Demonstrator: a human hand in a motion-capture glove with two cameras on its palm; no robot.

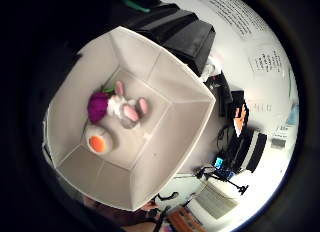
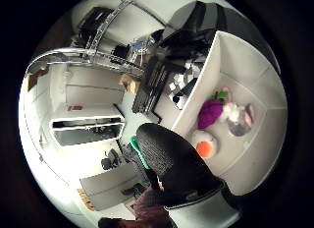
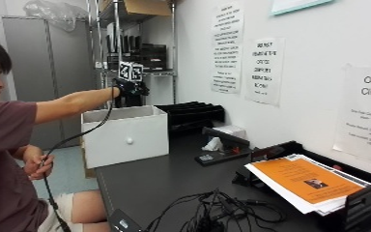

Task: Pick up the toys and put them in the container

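- Now, far left, a person sits at the dark table (image 3: 153, 181), the right arm stretched straight out over the white container (image 3: 126, 135).
- The bare hand (image 3: 41, 166) is down by the lap, left of the container, holding a black cable.
- Up at the end of that outstretched arm, the gloved right hand (image 3: 129, 88) hangs directly above the container's open top, clear of the rim.
- I can't tell from here whether those fingers are straight or curled; one black-gloved finger (image 2: 169, 159) shows in the thumb-side palm view, and nothing is visibly held in it.
- The container is a white open-topped box with a small round knob on its front face, standing at the table's left end.
- Down inside it, on the floor of the container, three toys lie together: a purple plush (image 1: 98, 106) with a bit of green at its top, a white bunny (image 1: 127, 108) with pink ears right against it, and a white round toy with an orange spot (image 1: 99, 141) just beside the purple one, near one wall.
- Right of the container, against the wall, a stack of black trays (image 3: 191, 113).
- Further right of the container, a black stapler-like item (image 3: 224, 145) with a white tissue-like object behind it.
- On the table's near edge, right of the container, a tangle of black cables (image 3: 221, 212).
- Far right, well away from the container, a black paper tray (image 3: 340, 193) carrying an orange sheet (image 3: 301, 179) on white paper.
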